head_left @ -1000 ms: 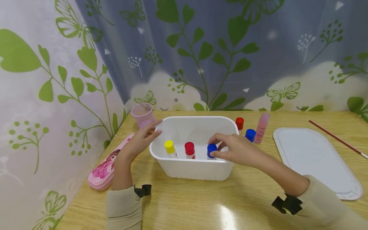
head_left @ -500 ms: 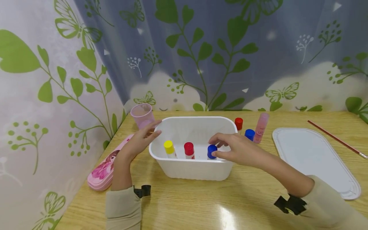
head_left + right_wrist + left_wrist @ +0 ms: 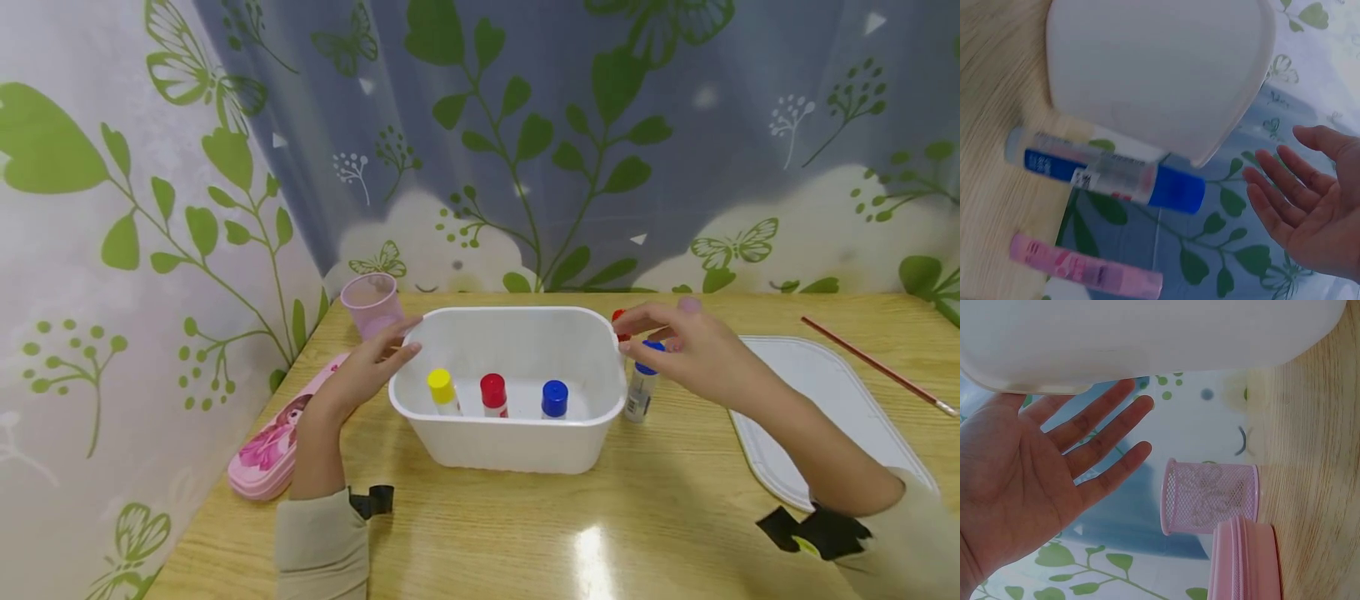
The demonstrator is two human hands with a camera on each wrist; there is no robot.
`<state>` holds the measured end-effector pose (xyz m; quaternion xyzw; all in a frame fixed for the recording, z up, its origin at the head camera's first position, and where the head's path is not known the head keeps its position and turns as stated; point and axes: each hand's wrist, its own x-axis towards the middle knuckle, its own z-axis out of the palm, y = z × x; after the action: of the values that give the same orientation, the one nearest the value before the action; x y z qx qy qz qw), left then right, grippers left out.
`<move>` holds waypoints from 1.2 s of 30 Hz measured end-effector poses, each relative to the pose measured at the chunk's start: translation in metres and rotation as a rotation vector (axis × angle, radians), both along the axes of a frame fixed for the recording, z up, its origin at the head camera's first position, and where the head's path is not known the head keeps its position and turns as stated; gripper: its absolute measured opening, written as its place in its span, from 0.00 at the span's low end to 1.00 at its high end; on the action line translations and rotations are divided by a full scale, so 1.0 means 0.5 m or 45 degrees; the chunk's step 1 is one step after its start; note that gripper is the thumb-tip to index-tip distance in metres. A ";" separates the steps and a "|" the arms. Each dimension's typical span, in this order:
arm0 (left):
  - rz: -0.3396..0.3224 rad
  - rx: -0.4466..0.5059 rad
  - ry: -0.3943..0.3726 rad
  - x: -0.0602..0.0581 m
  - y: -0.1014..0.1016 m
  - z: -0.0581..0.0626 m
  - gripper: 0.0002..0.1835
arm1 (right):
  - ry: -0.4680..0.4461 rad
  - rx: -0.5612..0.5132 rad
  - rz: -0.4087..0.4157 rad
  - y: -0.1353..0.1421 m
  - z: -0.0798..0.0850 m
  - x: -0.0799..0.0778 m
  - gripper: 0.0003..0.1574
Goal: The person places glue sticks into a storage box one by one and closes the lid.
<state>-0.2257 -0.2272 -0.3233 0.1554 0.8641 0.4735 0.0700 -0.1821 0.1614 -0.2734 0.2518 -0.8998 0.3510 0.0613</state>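
A white plastic tub point(image 3: 517, 446) stands on the table in the head view. Inside it are three upright capped tubes: a yellow-capped one point(image 3: 442, 387), a red-capped one point(image 3: 493, 394) and a blue-capped one point(image 3: 555, 400). My left hand point(image 3: 360, 371) rests at the tub's left rim with its fingers extended. To the right of the tub, my right hand point(image 3: 697, 354) hovers with loose fingers around the top of a clear glue tube with a blue cap point(image 3: 641, 396). The right wrist view shows a gap between that hand point(image 3: 1310, 206) and the tube point(image 3: 1104, 169).
A pink pencil case point(image 3: 262, 450) and a pink mesh cup point(image 3: 371, 304) lie left of the tub. Behind my right hand are a red cap point(image 3: 620, 317) and a pink tube point(image 3: 1085, 265). Farther right are a white tray point(image 3: 832, 383) and a brush point(image 3: 877, 362).
My right hand has let go of the blue-capped tube inside the tub and moved right, over the rim, to the tubes outside. The left hand has stayed at the rim.
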 end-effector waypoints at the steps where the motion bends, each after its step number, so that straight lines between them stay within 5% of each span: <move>1: 0.000 0.000 0.000 0.000 0.000 -0.001 0.32 | 0.001 -0.004 -0.028 0.009 -0.002 -0.002 0.17; 20: -0.014 0.024 -0.004 -0.001 0.001 -0.002 0.32 | 0.092 -0.188 -0.216 0.048 -0.145 -0.029 0.23; 36: 0.007 -0.004 -0.013 0.000 0.000 0.001 0.32 | 0.208 -0.213 -0.221 0.045 -0.138 -0.025 0.21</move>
<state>-0.2257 -0.2272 -0.3230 0.1506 0.8650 0.4730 0.0732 -0.1944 0.1838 -0.3422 0.1949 -0.8779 0.3963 0.1850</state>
